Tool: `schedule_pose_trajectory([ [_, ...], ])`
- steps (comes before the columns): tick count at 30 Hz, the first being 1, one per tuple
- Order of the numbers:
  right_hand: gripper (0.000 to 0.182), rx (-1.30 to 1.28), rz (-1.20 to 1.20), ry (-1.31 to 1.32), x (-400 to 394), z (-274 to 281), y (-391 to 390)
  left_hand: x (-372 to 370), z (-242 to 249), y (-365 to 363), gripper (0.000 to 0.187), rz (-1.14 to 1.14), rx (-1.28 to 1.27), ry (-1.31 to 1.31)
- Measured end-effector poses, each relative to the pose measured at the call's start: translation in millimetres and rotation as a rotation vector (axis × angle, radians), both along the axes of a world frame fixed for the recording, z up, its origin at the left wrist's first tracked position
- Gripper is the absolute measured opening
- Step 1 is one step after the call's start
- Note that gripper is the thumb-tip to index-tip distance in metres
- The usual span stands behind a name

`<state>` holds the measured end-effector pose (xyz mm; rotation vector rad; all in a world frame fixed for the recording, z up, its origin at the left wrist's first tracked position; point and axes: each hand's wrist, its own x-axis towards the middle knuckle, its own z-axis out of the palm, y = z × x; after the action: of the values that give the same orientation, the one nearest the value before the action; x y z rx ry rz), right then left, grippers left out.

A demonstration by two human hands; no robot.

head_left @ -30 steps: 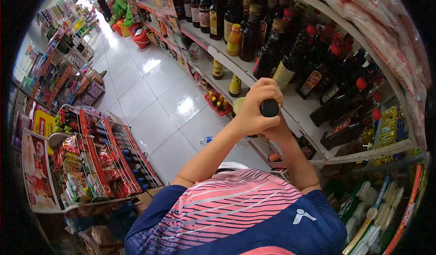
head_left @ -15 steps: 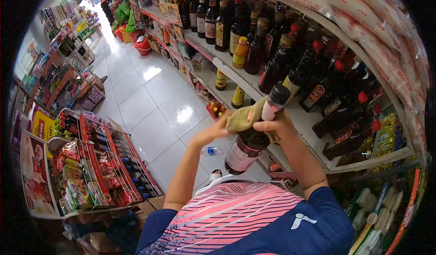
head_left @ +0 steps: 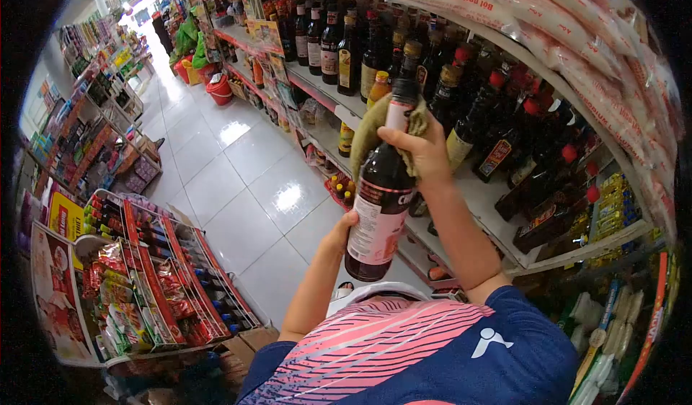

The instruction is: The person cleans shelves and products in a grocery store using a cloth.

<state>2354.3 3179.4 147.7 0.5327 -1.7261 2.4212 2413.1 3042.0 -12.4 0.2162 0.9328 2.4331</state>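
Note:
A dark glass bottle (head_left: 378, 221) with a black cap and a pale pink label leans before my chest, its neck tipped away toward the shelf. My left hand (head_left: 340, 238) is closed around the left side of its lower body, the fingers partly hidden behind the glass. Up at the neck, my right hand (head_left: 424, 149) is closed on the bottle together with an olive-green cloth (head_left: 369, 132). The cloth drapes behind the neck and shows on both sides of it. The thumb of that hand lies across the neck.
On my right, a shelf (head_left: 333, 101) carries rows of dark sauce bottles (head_left: 349, 55). White printed bags (head_left: 497, 5) are piled above it. A rack of red and green packets (head_left: 119, 290) stands at the left. Between them runs the tiled aisle (head_left: 249, 181), with red buckets (head_left: 219, 90) farther along.
The bottle has swung more upright in view, its cap moving up and left. My left hand has left the cloth and now holds the lower bottle. The cloth now hangs behind the neck.

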Motion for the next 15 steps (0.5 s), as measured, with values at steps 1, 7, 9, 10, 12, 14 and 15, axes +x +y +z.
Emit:
schedule_pose_trajectory([
  [1, 0.030, 0.013, 0.007, 0.003, -0.1, 0.6, -6.0, 0.7, 8.0, -0.8, 0.088, 0.069, -0.035, 0.066],
  [7, 0.038, 0.279, -0.321, 0.593, 28.1, -33.7, -24.0, -2.3, 18.7, -8.1, 0.084, 0.238, -0.119, 0.171],
  [9, 0.040, 0.520, -0.294, 0.748, 28.6, -35.4, -16.3, 0.2, 14.7, -4.9, 0.079, 0.373, -0.032, 0.093],
  [10, 0.043, 0.757, -0.264, 0.900, 29.9, -35.6, -12.7, 1.0, 15.3, -6.9, 0.076, 0.382, -0.080, 0.104],
  [12, 0.043, 0.823, -0.205, 0.973, 22.4, -21.2, -8.7, -0.2, 13.5, -10.1, 0.077, 0.346, -0.061, 0.098],
  [14, 0.039, 0.968, -0.176, 1.137, 7.9, -4.6, -4.9, -2.8, 17.6, -10.5, 0.079, 0.311, -0.037, 0.100],
  [15, 0.039, 0.968, -0.179, 1.136, 1.7, 3.1, -2.2, -2.4, 23.8, -10.4, 0.081, 0.248, -0.035, 0.146],
])
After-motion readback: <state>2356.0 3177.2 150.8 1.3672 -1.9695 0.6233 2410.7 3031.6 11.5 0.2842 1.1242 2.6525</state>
